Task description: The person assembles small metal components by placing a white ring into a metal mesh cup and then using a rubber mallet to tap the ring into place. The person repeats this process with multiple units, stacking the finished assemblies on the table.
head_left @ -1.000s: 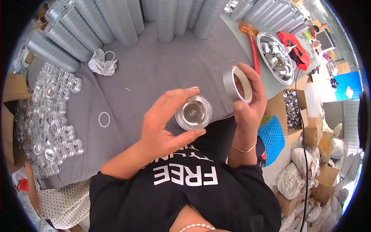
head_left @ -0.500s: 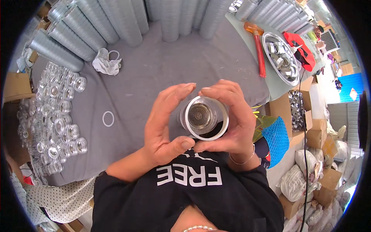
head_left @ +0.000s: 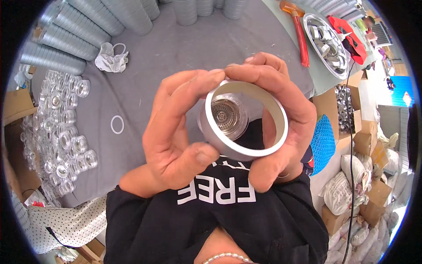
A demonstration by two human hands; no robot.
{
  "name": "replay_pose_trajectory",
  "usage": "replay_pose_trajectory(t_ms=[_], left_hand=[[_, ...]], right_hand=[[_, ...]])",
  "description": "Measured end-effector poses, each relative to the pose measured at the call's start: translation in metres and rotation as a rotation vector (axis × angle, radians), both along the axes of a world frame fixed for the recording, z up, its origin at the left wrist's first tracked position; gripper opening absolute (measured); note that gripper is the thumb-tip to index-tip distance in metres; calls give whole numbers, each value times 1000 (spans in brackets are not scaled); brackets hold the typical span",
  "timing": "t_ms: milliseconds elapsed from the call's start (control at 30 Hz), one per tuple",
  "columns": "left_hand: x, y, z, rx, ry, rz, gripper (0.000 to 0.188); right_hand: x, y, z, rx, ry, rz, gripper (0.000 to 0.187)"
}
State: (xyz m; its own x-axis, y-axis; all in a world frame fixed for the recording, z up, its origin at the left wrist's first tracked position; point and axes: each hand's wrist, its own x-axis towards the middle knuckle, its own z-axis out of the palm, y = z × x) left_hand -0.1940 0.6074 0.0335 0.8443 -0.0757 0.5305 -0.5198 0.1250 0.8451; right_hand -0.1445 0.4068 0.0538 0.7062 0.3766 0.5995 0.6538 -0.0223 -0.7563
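Note:
A grey-white metal ring [head_left: 239, 152] is gripped by my right hand [head_left: 296, 105], thumb at its lower edge and fingers over its upper right. Through its opening a clear, ribbed round cup [head_left: 233, 108] shows, with a perforated metal disc [head_left: 222, 115] at its bottom. My left hand [head_left: 169, 123] curls around the left of the cup, its thumb and fingertips close to the ring's rim. The exact contact of the left fingers with the cup is partly hidden. Both pieces are held above the grey cloth, in front of my chest.
Many clear round pieces [head_left: 66, 136] cover the cloth's left side, near a flat white ring [head_left: 117, 124] and a crumpled white bag [head_left: 110, 59]. Stacked grey cylinders [head_left: 88, 26] line the back. A red-handled hammer [head_left: 302, 42] and a metal tray [head_left: 338, 72] of rings lie right.
The ring and cup have come up nearer to my head. The ring has tilted and shifted right, so the cup now shows at the left of its opening.

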Motion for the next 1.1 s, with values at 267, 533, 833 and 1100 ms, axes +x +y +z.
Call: replay_pose_trajectory(t_ms=[267, 533, 833, 1100], left_hand=[[-3, 0, -24, -43, 3, -31, 77], [-2, 3, -34, 24, -3, 7, 71], [3, -4, -36, 24, 61, -3, 67], [5, 7, -40, 210, -76, -3, 67]], right_hand=[[-2, -2, -6, -211, -227, -46, 97], [-3, 4, -16, -234, -255, -95, 91], [-1, 4, -18, -161, -181, -121, 79], [-27, 15, -45, -88, 136, -156, 89]])
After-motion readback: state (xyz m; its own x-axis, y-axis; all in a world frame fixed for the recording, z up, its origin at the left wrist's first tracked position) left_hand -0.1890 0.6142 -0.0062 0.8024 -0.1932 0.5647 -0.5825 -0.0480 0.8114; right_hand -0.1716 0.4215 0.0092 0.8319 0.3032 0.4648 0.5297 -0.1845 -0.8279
